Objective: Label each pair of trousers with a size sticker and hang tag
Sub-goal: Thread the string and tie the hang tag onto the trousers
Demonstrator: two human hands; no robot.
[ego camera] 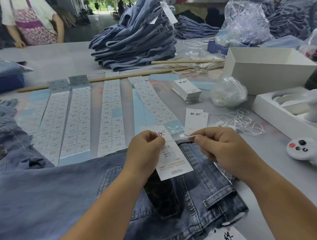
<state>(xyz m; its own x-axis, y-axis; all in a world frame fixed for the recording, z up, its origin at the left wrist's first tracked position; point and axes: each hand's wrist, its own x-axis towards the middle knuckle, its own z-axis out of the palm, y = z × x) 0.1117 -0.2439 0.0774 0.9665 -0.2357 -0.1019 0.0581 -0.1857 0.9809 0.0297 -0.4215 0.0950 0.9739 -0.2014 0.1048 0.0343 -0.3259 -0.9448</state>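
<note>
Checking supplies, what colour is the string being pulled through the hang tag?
White string, clearest in the head view.

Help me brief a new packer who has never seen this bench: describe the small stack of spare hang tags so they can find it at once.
Start at the big open white box on the table's right side. Just left of it, past the clear bag of strings, sits the stack of hang tags, beside the rightmost strip of size stickers. Unlike the loose tags nearer the hands, it is a neat thick pile.

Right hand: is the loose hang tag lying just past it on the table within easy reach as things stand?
Probably yes. The loose hang tag lies flat just beyond the right hand with nothing between them, but that hand is pinching the string and would have to let go first.
</note>
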